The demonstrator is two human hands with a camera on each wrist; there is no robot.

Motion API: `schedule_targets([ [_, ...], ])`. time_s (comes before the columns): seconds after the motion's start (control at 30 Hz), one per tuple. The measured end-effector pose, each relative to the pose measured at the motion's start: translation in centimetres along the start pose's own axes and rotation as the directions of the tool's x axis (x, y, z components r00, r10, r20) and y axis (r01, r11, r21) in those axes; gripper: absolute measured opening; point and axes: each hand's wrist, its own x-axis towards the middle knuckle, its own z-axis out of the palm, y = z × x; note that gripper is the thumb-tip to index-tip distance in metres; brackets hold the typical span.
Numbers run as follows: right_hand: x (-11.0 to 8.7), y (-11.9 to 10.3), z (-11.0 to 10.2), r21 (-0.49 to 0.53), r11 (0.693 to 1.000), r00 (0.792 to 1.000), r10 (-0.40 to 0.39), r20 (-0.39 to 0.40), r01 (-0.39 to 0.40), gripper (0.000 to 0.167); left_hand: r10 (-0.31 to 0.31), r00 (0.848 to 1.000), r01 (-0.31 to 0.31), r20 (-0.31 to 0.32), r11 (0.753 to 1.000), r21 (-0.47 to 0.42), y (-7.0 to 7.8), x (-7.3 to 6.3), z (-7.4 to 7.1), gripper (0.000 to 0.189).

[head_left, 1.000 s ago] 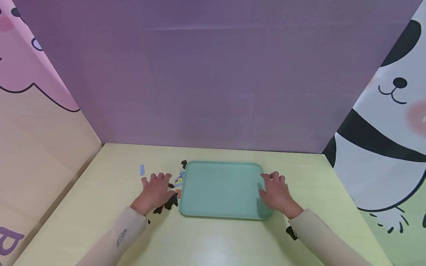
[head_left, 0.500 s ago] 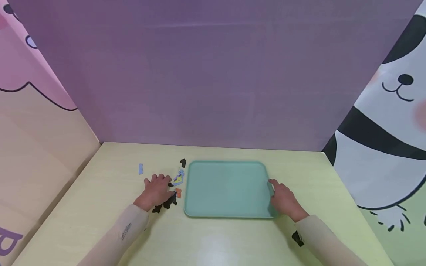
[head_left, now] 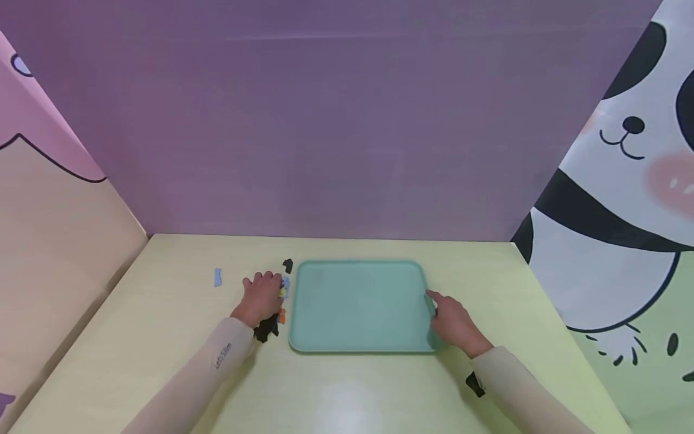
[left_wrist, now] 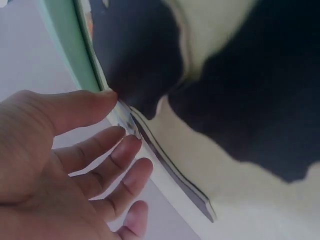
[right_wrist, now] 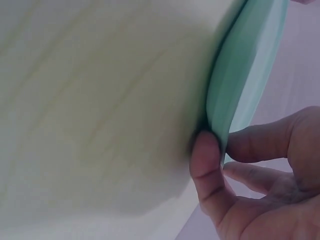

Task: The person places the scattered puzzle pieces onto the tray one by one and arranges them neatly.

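Note:
A teal tray (head_left: 360,307) lies flat on the table. My right hand (head_left: 457,325) pinches its right rim; in the right wrist view the rim (right_wrist: 235,85) sits between thumb and fingers. Left of the tray, my left hand (head_left: 262,298) is over a cluster of flat, irregular puzzle-like pieces, fingers loosely bent. In the left wrist view its thumb tip is right at the edge of a black piece (left_wrist: 140,50), with the fingertips by a small bluish piece (left_wrist: 129,120). An orange piece (head_left: 282,316) and a blue-yellow piece (head_left: 284,287) show between hand and tray.
A small blue piece (head_left: 217,277) lies far left on the table (head_left: 347,392), and a black piece (head_left: 288,266) near the tray's far left corner. Another black piece (head_left: 475,384) lies partly under the right sleeve. A purple wall (head_left: 347,120) rises behind the table.
The tray first shifted slightly right, away from the pieces. My right hand's fingers went from spread over the rim to pinching it. My left hand has edged toward the blue-yellow piece, partly covering it.

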Motion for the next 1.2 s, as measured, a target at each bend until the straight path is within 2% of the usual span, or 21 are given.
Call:
schedule_targets([
  [0.2, 0.1, -0.2, -0.1, 0.000, 1.000, 1.000, 0.008, 0.004, -0.008, 0.054, -0.016, 1.000, 0.016, 0.012, 0.999, -0.040, -0.1, 0.5, -0.1, 0.043],
  [0.3, 0.2, -0.1, 0.0, -0.008, 1.000, 1.000, 0.013, 0.000, -0.013, 0.054, -0.036, 0.999, 0.037, 0.014, 0.996, -0.076, -0.2, 0.6, -0.1, 0.037],
  [0.37, 0.2, 0.0, 0.1, -0.011, 1.000, 1.000, 0.016, -0.004, -0.016, 0.053, -0.039, 0.999, 0.038, -0.007, 0.995, -0.095, -0.3, 0.7, -0.2, 0.034],
  [0.53, 0.1, 0.1, 0.2, 0.005, 1.000, 1.000, 0.019, -0.009, -0.019, 0.053, 0.011, 0.995, -0.026, -0.099, 0.989, -0.145, 0.3, 0.6, -0.7, 0.027],
  [0.6, 0.0, 0.1, 0.2, 0.008, 1.000, 1.000, 0.015, -0.009, -0.015, 0.053, 0.045, 0.993, -0.062, -0.112, 0.987, -0.151, 0.6, 0.6, -0.8, 0.024],
  [0.9, 0.1, 0.2, 0.6, -0.018, 1.000, 1.000, -0.001, -0.004, 0.001, 0.052, 0.138, 0.990, -0.139, -0.022, 0.982, -0.124, 3.4, 1.8, -0.2, 0.023],
  [1.03, 0.5, -0.4, 0.9, -0.017, 1.000, 1.000, -0.021, 0.002, 0.021, 0.052, 0.125, 0.992, -0.125, -0.002, 0.987, -0.103, 3.6, 2.4, 0.3, 0.014],
  [1.2, 0.7, -0.9, 1.1, -0.022, 0.999, 0.999, -0.035, 0.020, 0.036, 0.052, 0.111, 0.994, -0.110, 0.003, 0.992, -0.068, 3.4, 2.7, 0.8, 0.012],
])
